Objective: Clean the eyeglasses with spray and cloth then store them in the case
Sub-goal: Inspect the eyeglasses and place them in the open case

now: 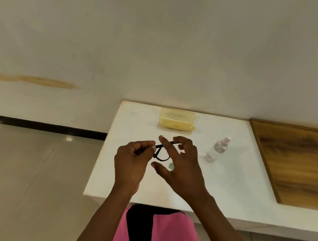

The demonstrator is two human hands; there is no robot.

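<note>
Nearest the camera: pink and black garment point(163, 234) at the lower edge, cut off by the frame, with two bare forearms reaching forward above it. Left hand point(131, 162) curled, thumb and forefinger pinching one end of the black thin-framed eyeglasses point(160, 153) above the white rectangular tabletop point(135, 118). Right hand point(181, 164) spread over the other half of the eyeglasses, forefinger and thumb extended, remaining fingers bent near the frame's far end; actual contact with the frame not determinable, so grasp of this hand cannot be told. Only a short stretch of frame and one lens rim visible between the hands; remainder hidden behind fingers and palms; temple arms folded or unfolded not discernible. Small grey scrap point(171, 166) showing just under the right palm, mostly covered, possibly the cloth but too little visible to confirm. Clear plastic spray bottle with pale pink nozzle point(218, 149) lying tilted on the tabletop, just right of the right hand, apart from it; liquid level hard to read. Translucent yellow rectangular case point(176, 121) at the far side of the tabletop, near the wall, well apart from the hands; lid state unclear, embossed marking illegible. Brown wood-grain panel point(294, 163) to the right, cut off by the frame edge. Pale tiled floor point(25, 166) at left, with dark skirting strip along the wall base.
</note>
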